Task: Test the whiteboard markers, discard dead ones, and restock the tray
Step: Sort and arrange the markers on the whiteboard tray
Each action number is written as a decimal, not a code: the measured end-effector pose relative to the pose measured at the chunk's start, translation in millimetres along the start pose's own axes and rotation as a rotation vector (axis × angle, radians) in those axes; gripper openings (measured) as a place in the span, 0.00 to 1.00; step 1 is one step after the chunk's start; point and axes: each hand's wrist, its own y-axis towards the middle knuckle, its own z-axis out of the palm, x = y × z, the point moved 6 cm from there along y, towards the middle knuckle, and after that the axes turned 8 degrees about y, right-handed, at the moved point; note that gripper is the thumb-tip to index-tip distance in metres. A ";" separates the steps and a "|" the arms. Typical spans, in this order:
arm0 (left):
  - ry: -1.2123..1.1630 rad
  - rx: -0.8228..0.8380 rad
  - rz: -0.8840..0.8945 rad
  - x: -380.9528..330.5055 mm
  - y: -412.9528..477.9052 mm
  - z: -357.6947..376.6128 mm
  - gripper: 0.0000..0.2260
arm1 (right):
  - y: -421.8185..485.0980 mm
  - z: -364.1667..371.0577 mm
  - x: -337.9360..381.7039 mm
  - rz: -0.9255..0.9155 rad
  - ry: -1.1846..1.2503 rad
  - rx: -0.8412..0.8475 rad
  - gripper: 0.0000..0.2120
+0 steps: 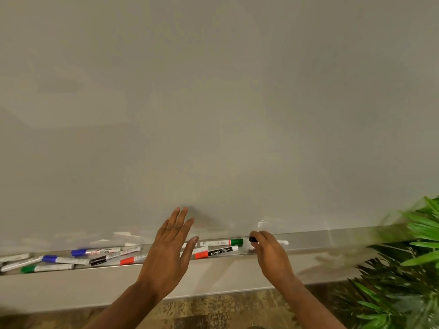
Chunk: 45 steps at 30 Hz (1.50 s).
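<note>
Apparently right hand [268, 250] grips black marker [253, 239] (left hand [171, 252] splayed).

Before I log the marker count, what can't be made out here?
Head view:
The held marker: the right hand covers its barrel; only its ends show.
Middle of the tray: the left hand hides whatever lies behind it.
Its left end: cut off by the frame edge; markers there blurred.
Most labels: too small.

Pale glossy board [213, 91] fills most of view, w/ soft light reflections at left. Beige panel [71, 288] below it. Mottled brown floor [209, 309] at btm. Green leafy plant [408, 264] btm right.
</note>
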 end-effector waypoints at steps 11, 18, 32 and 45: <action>-0.661 0.051 -0.310 -36.3 34.4 -84.8 0.20 | 20.4 -72.1 192.3 -0.129 0.821 -0.139 0.13; -1.017 -0.057 -0.335 -36.1 44.4 -166.8 0.10 | 15.5 -95.3 289.5 -0.124 0.959 -0.143 0.12; -1.172 -0.176 -0.328 26.0 18.7 -309.5 0.14 | 6.6 -99.2 446.9 -0.097 1.163 -0.070 0.08; -1.277 -0.286 -0.421 109.2 10.8 -382.2 0.14 | 26.5 -73.5 565.0 -0.143 1.077 -0.111 0.10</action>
